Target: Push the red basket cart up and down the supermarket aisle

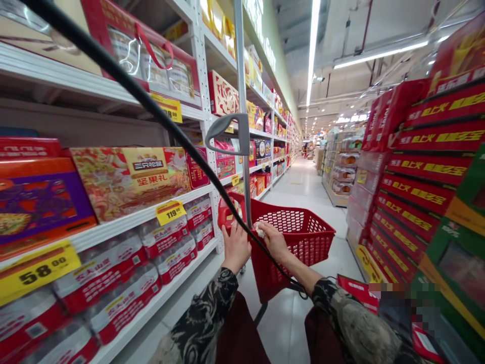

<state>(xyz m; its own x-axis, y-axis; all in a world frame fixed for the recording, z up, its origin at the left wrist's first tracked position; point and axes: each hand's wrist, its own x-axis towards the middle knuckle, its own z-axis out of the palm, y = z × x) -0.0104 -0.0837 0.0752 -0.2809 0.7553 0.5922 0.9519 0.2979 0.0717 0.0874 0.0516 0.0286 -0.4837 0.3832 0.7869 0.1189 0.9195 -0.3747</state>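
Note:
A red plastic shopping basket (303, 232) on a wheeled frame stands in the aisle in front of me. My left hand (235, 247) grips its near rim on the left side. My right hand (272, 240) rests on the rim beside it, closed on a small white crumpled thing (260, 231), perhaps a tissue. A grey upright pole with a handle (242, 126) rises from the basket between my hands. Both sleeves are dark with a pale pattern.
Shelves on the left hold gift boxes (129, 177), shrink-wrapped water bottle packs (113, 273) and yellow price tags (170, 211). Stacked red and green cartons (428, 192) line the right. The grey floor (303, 182) runs ahead. A black cable (125, 81) crosses the view.

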